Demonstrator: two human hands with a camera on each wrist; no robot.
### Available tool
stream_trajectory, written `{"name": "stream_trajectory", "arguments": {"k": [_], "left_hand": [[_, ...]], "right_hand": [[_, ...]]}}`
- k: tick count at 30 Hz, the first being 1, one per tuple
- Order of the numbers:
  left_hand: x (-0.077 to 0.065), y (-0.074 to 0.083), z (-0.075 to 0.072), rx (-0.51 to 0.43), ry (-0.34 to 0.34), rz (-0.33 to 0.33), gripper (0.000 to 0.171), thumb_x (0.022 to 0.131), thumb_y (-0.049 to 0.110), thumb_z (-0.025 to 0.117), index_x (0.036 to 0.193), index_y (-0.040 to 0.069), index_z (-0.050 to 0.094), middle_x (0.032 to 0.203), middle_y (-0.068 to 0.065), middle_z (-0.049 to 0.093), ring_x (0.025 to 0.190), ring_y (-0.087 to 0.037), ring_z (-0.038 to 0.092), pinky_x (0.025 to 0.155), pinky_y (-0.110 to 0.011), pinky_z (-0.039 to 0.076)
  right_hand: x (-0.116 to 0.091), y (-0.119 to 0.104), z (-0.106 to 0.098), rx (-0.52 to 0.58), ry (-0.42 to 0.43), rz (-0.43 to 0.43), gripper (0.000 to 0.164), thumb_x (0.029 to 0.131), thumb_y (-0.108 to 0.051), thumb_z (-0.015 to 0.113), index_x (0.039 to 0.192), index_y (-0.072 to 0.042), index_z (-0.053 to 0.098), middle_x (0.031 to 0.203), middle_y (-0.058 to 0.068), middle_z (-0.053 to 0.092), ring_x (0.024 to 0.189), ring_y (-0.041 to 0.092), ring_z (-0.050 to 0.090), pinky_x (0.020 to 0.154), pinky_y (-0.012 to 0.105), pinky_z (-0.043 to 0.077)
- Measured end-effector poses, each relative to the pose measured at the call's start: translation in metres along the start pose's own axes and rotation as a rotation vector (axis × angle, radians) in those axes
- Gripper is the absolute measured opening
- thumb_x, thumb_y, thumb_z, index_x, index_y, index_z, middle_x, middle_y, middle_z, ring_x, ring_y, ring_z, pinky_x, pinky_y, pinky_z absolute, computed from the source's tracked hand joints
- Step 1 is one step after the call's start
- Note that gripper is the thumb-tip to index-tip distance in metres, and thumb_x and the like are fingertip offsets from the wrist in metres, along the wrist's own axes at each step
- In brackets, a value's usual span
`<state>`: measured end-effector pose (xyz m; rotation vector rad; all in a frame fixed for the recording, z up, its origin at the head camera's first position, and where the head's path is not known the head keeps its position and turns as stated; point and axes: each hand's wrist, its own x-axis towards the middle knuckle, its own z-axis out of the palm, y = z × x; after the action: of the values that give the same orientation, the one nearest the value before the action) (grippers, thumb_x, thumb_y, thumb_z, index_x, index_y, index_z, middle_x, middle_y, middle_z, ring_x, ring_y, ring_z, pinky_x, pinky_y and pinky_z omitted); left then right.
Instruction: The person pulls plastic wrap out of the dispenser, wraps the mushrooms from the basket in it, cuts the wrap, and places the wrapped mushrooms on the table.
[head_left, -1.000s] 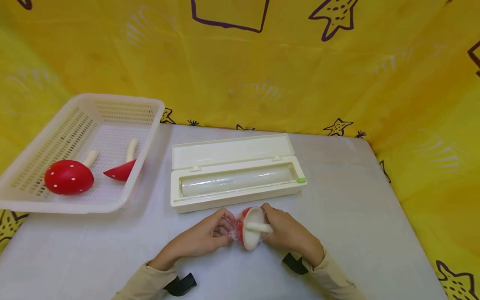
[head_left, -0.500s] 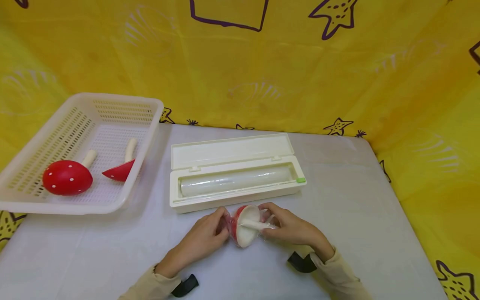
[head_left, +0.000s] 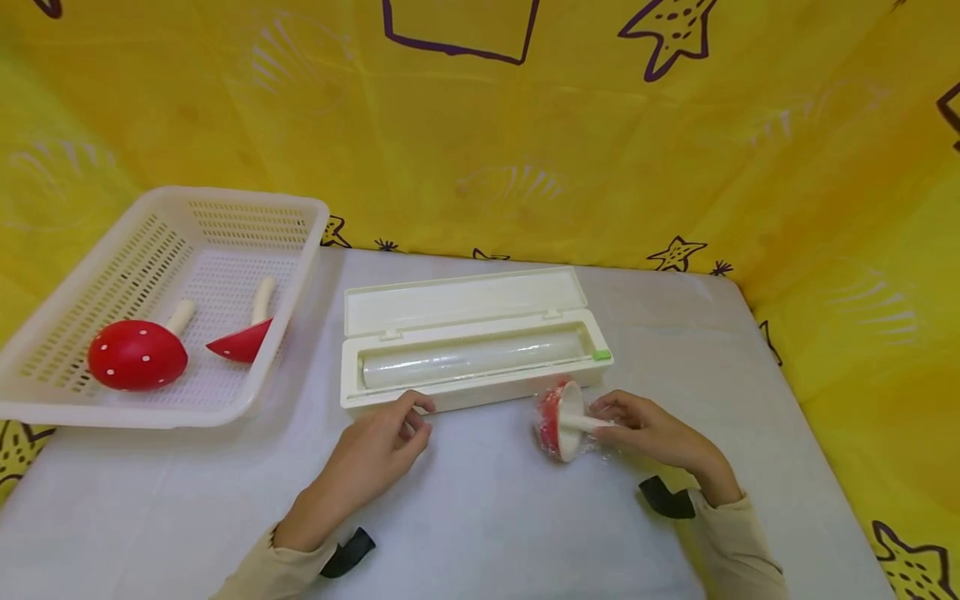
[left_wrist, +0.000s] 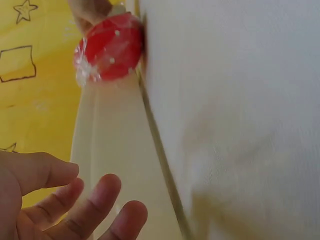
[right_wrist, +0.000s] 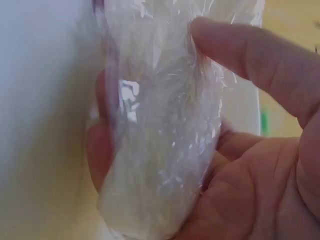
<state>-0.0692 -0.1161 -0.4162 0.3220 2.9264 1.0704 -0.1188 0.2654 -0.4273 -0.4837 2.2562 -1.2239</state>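
Note:
My right hand (head_left: 660,435) grips the white stem of a toy mushroom (head_left: 561,422) with a red, white-dotted cap. Clear plastic wrap (right_wrist: 165,110) clings around the stem, crinkled and shiny, with the fingers curled about it in the right wrist view. The cap (left_wrist: 114,47) faces left, film bunched at its side. My left hand (head_left: 371,458) holds nothing; its fingers are loosely bent near the front left of a white wrap dispenser (head_left: 480,392). The dispenser's lid (head_left: 465,302) is raised, and a roll of film (head_left: 472,360) lies inside.
At the left stands a white plastic basket (head_left: 255,408). In it lie a red-capped mushroom (head_left: 137,356) and another mushroom (head_left: 243,340) partly hidden by the rim. A green slider (head_left: 602,355) sits at the dispenser's right end. A yellow patterned cloth (head_left: 480,133) rises behind the table.
The left hand has let go of the wrapped mushroom and moved left. The right hand has carried the mushroom right and slightly away, toward the dispenser's right end.

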Motion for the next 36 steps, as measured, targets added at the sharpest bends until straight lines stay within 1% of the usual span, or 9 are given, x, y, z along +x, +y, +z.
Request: {"name": "stream_trajectory", "arguments": {"k": [4, 9, 14, 17, 21, 25, 27, 30, 36], "left_hand": [[-0.002, -0.007, -0.008, 0.049, 0.088, 0.004, 0.013, 0.088, 0.013, 0.070, 0.091, 0.016, 0.058, 0.071, 0.010, 0.065, 0.061, -0.003, 0.055, 0.055, -0.022, 0.042], [-0.006, -0.016, -0.021, 0.077, 0.140, -0.060, 0.020, 0.091, 0.021, 0.070, 0.082, 0.016, 0.053, 0.056, 0.010, 0.052, 0.050, -0.006, 0.043, 0.048, -0.024, 0.033], [-0.009, -0.029, -0.040, 0.091, 0.173, -0.162, 0.033, 0.096, 0.033, 0.063, 0.072, 0.015, 0.049, 0.052, 0.007, 0.046, 0.049, -0.011, 0.040, 0.047, -0.026, 0.028], [-0.009, -0.038, -0.047, 0.092, 0.192, -0.195, 0.032, 0.096, 0.036, 0.063, 0.077, 0.013, 0.051, 0.058, 0.002, 0.050, 0.054, -0.014, 0.045, 0.050, -0.027, 0.031], [-0.006, -0.043, -0.048, 0.076, 0.199, -0.188, 0.029, 0.096, 0.033, 0.062, 0.107, 0.008, 0.055, 0.084, -0.007, 0.062, 0.073, -0.021, 0.058, 0.058, -0.032, 0.042], [-0.002, -0.045, -0.042, 0.075, 0.268, -0.066, 0.040, 0.093, 0.023, 0.066, 0.128, 0.007, 0.056, 0.110, -0.017, 0.059, 0.100, -0.032, 0.058, 0.074, -0.048, 0.051], [0.000, -0.045, -0.039, 0.098, 0.307, 0.027, 0.040, 0.090, 0.020, 0.071, 0.127, 0.008, 0.061, 0.118, -0.021, 0.057, 0.109, -0.037, 0.054, 0.080, -0.055, 0.051], [0.003, -0.044, -0.036, 0.144, 0.319, 0.128, 0.034, 0.085, 0.020, 0.077, 0.117, 0.012, 0.070, 0.125, -0.022, 0.056, 0.114, -0.042, 0.051, 0.084, -0.058, 0.049], [0.005, -0.042, -0.035, 0.091, 0.285, 0.095, 0.008, 0.084, 0.017, 0.079, 0.091, 0.013, 0.077, 0.130, -0.025, 0.053, 0.116, -0.046, 0.048, 0.086, -0.057, 0.048]], "right_hand": [[-0.014, 0.010, -0.021, -0.061, 0.080, 0.070, 0.034, 0.100, -0.019, 0.059, 0.124, 0.005, 0.055, 0.115, 0.018, 0.067, 0.089, 0.008, 0.058, 0.077, 0.019, 0.051], [-0.030, 0.017, -0.038, -0.177, 0.226, 0.115, 0.033, 0.100, -0.014, 0.057, 0.124, 0.007, 0.056, 0.101, 0.014, 0.063, 0.079, 0.008, 0.050, 0.066, 0.022, 0.046], [-0.035, 0.018, -0.047, -0.364, 0.370, 0.243, 0.040, 0.101, -0.020, 0.049, 0.128, 0.009, 0.052, 0.114, 0.030, 0.061, 0.094, 0.034, 0.060, 0.080, 0.042, 0.052], [-0.032, 0.011, -0.046, -0.417, 0.454, 0.271, 0.045, 0.099, -0.018, 0.045, 0.134, 0.011, 0.046, 0.130, 0.036, 0.053, 0.113, 0.049, 0.054, 0.093, 0.060, 0.045], [-0.019, -0.009, -0.034, -0.442, 0.639, 0.133, 0.043, 0.096, -0.007, 0.049, 0.134, 0.012, 0.046, 0.131, 0.036, 0.051, 0.116, 0.051, 0.049, 0.097, 0.065, 0.039], [0.002, -0.030, -0.017, -0.473, 0.700, -0.142, 0.036, 0.091, -0.001, 0.065, 0.126, 0.006, 0.057, 0.124, 0.026, 0.059, 0.109, 0.042, 0.055, 0.096, 0.060, 0.044], [0.014, -0.038, -0.007, -0.479, 0.639, -0.271, 0.036, 0.087, 0.000, 0.071, 0.122, 0.004, 0.062, 0.121, 0.021, 0.062, 0.101, 0.036, 0.060, 0.096, 0.057, 0.045], [0.030, -0.044, 0.004, -0.524, 0.532, -0.364, 0.034, 0.086, -0.005, 0.074, 0.119, 0.000, 0.066, 0.120, 0.016, 0.067, 0.102, 0.032, 0.064, 0.098, 0.054, 0.046], [0.049, -0.043, 0.015, -0.636, 0.512, -0.360, 0.021, 0.091, -0.014, 0.070, 0.110, -0.005, 0.074, 0.106, 0.009, 0.074, 0.103, 0.031, 0.065, 0.097, 0.050, 0.043]]}}
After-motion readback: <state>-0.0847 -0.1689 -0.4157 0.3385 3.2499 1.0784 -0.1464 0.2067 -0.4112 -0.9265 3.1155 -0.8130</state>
